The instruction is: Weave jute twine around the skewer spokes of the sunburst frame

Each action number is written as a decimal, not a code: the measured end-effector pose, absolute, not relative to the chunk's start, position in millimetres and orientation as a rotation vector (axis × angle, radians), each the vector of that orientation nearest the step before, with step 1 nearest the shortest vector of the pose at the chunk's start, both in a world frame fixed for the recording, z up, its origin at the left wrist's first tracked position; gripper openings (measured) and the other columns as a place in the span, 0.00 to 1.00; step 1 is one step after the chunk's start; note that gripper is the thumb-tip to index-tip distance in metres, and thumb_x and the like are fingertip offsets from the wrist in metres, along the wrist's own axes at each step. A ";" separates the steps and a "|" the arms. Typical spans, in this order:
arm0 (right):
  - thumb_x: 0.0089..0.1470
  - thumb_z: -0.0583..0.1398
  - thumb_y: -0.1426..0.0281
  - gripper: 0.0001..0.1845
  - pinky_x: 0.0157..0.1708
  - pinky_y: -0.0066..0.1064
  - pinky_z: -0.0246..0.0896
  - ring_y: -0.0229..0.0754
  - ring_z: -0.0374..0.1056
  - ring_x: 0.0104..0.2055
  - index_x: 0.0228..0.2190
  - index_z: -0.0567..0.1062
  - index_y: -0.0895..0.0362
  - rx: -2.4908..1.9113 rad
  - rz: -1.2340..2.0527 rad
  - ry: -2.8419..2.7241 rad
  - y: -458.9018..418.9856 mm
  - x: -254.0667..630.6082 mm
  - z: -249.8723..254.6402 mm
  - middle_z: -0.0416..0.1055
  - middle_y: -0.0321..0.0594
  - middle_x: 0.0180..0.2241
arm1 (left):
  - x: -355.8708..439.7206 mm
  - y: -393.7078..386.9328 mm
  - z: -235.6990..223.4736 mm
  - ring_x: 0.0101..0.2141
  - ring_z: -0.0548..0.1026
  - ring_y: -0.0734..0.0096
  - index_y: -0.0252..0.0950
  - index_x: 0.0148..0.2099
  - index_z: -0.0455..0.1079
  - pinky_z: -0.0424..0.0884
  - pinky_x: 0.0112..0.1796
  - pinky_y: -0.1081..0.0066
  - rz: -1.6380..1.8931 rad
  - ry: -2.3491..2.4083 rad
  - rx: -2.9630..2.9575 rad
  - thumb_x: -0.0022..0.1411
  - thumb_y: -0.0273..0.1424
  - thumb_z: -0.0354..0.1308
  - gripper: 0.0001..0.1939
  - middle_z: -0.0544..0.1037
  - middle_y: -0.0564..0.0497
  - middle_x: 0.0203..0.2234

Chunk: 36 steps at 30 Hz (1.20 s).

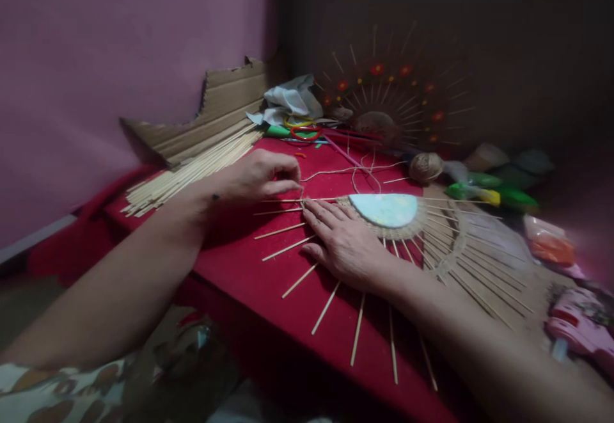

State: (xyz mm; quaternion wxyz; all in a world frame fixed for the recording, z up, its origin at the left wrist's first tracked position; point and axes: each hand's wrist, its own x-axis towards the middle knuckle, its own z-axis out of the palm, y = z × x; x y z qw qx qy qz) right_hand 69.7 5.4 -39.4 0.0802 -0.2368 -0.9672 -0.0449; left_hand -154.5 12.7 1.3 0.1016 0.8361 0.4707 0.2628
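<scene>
While left hand (272,173) in a pinch on twine (329,172), right hand (348,244) flat over sticks (357,333), thumb apart.

Cloth (249,269): we see plain deep red.
Half-disc (384,210): pale aqua, mottled with soft yellow.
Sticks (326,308): pale straw, rayed around our half-disc.
Flowers (377,70), 1 o'clock: red, with yellow dots between.
Wall (119,45), 10 o'clock: pinkish purple, plain to us.
Cardboard (230,96), 11 o'clock: brown, lined with ridges.
Glue gun (575,327), 4 o'clock: pink, red patch.
Sleeve (62,394), 8 o'clock: we see brown blotches on white.
</scene>
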 end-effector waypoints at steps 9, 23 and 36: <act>0.63 0.50 0.56 0.32 0.63 0.44 0.47 0.51 0.52 0.65 0.60 0.62 0.66 -0.708 -0.108 -2.874 7.2 70.0 -40.9 0.55 0.49 0.64 | -166.1 -9.1 -9.7 0.32 0.73 0.76 0.35 0.37 0.76 0.67 0.35 0.78 0.440 1.227 2.525 0.64 0.32 0.49 0.13 0.77 0.49 0.32; 0.63 0.53 0.65 0.18 0.51 0.40 0.57 0.47 0.65 0.50 0.49 0.74 0.60 -0.802 0.127 -2.815 23.0 53.3 -20.8 0.73 0.48 0.49 | -169.5 -20.2 -35.3 0.31 0.73 0.69 0.35 0.40 0.70 0.65 0.34 0.72 0.511 1.761 2.551 0.65 0.36 0.45 0.14 0.78 0.48 0.32; 0.53 0.58 0.71 0.12 0.35 0.31 0.57 0.44 0.68 0.38 0.36 0.81 0.53 -1.153 0.424 -2.483 55.5 21.1 -32.3 0.75 0.42 0.36 | -144.3 -6.3 -11.9 0.30 0.74 0.72 0.33 0.38 0.75 0.67 0.34 0.74 0.735 1.438 2.326 0.62 0.35 0.51 0.14 0.80 0.49 0.30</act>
